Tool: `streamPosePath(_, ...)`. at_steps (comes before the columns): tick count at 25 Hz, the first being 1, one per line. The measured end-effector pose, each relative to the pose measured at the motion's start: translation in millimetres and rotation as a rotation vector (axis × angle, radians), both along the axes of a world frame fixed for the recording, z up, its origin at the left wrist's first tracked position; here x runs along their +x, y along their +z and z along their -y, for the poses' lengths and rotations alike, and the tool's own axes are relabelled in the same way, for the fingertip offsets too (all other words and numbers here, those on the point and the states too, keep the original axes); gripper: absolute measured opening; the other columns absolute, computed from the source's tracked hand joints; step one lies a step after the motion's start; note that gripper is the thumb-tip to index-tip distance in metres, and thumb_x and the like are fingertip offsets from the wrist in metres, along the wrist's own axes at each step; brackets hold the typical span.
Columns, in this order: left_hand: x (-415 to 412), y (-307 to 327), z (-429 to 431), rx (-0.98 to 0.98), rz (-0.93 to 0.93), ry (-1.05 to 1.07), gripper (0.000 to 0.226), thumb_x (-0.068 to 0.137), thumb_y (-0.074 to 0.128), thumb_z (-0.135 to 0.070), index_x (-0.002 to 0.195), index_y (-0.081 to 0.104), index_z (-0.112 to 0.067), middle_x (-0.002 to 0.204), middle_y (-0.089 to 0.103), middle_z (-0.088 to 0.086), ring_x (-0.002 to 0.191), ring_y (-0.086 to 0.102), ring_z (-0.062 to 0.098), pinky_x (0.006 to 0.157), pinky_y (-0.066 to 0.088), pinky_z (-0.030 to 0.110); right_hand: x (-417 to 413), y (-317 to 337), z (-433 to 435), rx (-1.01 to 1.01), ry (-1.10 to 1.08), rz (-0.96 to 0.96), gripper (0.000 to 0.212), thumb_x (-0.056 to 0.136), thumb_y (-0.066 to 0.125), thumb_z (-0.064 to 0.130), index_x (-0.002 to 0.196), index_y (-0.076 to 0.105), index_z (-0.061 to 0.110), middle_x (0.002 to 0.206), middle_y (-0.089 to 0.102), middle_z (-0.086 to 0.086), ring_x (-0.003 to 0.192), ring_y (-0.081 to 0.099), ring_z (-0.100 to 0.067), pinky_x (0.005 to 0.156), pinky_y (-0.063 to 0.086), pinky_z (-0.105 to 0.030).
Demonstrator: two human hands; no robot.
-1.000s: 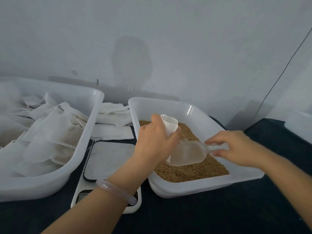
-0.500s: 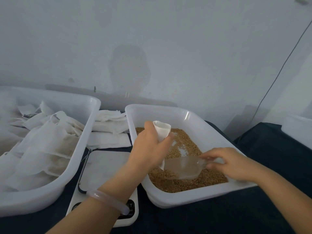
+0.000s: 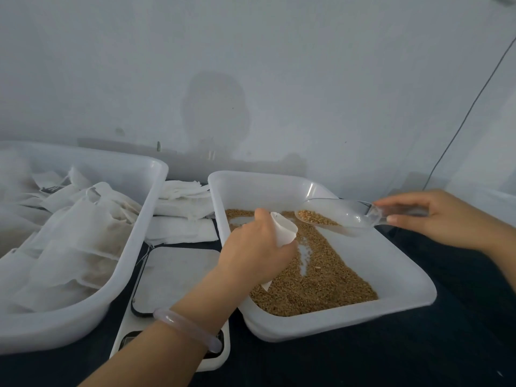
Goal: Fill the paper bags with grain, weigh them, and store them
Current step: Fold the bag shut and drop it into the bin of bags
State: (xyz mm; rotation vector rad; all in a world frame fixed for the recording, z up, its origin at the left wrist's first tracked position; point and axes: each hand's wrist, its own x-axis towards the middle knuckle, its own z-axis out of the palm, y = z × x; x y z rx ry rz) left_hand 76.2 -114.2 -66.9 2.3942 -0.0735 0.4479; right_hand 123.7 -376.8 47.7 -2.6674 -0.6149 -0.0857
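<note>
Grey wall [image 3: 251, 65] stands at the back, and a dark surface [image 3: 363, 361] lies under everything. On the right sits a white tray [image 3: 349, 322] with brown grain [image 3: 321, 277] spread over its floor. The left hand [image 3: 257, 247] is over this tray, its fingers curled round a small white paper bag [image 3: 283, 229]. The bag's mouth is open and points up and to the right. The right hand [image 3: 435, 216] pinches the handle of a clear scoop [image 3: 343, 213] over the far side of the tray. A little grain lies in the scoop's front end, just beside the bag's mouth. A pale bracelet [image 3: 184, 328] is on the left wrist. Left of the tray, a flat scale [image 3: 176, 275] lies on the surface. Behind the scale is a pile of flat white bags [image 3: 184, 219]. At the far left, a big white tub [image 3: 83, 328] holds many filled bags [image 3: 72, 247]
</note>
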Motion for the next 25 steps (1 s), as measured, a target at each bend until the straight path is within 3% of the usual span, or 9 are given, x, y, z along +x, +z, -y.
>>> streamPosePath(5,0.9,-2.4,1.8,0.113,-0.038,0.001,0.039,0.086,0.05,-0.052,0.093,0.031,-0.019,0.074,0.05,-0.008,0.067,0.058,0.017,0.05,0.042,0.026,-3.1,5.9,-19.8,-0.066,0.048,0.041,0.035,0.083,0.068,0.018,0.098,0.061,0.049,0.1,0.063,0.028,0.099,0.055,0.011,0.09,0.039,-0.02)
streamPosePath(8,1.6,-3.4,1.8,0.123,-0.032,0.002,0.039,0.086,0.05,-0.052,0.092,0.032,-0.019,0.075,0.051,-0.006,0.068,0.058,0.018,0.05,0.04,0.027,-3.4,6.6,-25.2,-0.092,0.057,0.102,0.036,0.083,0.069,0.015,0.1,0.062,0.046,0.102,0.064,0.022,0.102,0.057,0.003,0.097,0.04,-0.027)
streamPosePath(15,3.2,-4.7,3.5,0.143,-0.037,0.019,0.039,0.085,0.05,-0.053,0.09,0.032,-0.019,0.073,0.05,-0.007,0.066,0.058,0.018,0.049,0.04,0.027,-3.2,11.3,-24.3,-0.122,0.081,0.135,0.035,0.082,0.069,0.017,0.101,0.063,0.046,0.101,0.064,0.024,0.101,0.056,0.005,0.095,0.038,-0.026)
streamPosePath(18,2.6,-4.2,2.2,0.137,-0.036,0.005,0.039,0.086,0.049,-0.053,0.092,0.032,-0.018,0.073,0.05,-0.007,0.066,0.058,0.017,0.051,0.044,0.027,-1.6,8.2,-22.8,-0.092,0.068,0.094,0.035,0.082,0.07,0.018,0.1,0.064,0.048,0.098,0.065,0.026,0.1,0.057,0.008,0.092,0.039,-0.024)
streamPosePath(21,1.5,-3.2,0.5,0.095,-0.039,-0.014,0.036,0.088,0.047,-0.051,0.092,0.032,-0.017,0.073,0.051,-0.006,0.061,0.055,0.013,0.047,0.039,0.026,2.0,1.1,-16.1,-0.071,0.025,0.023,0.034,0.083,0.069,0.02,0.095,0.061,0.051,0.095,0.063,0.031,0.097,0.055,0.011,0.088,0.038,-0.022)
streamPosePath(25,-0.2,-0.4,-1.7,-0.029,-0.006,-0.018,0.025,0.095,0.038,-0.042,0.093,0.035,-0.017,0.074,0.052,-0.005,0.061,0.051,0.009,0.048,0.034,0.026,2.4,-23.2,-5.9,-0.078,-0.07,-0.098,0.026,0.087,0.066,0.021,0.102,0.061,0.042,0.109,0.062,0.022,0.104,0.055,0.003,0.092,0.039,-0.023)
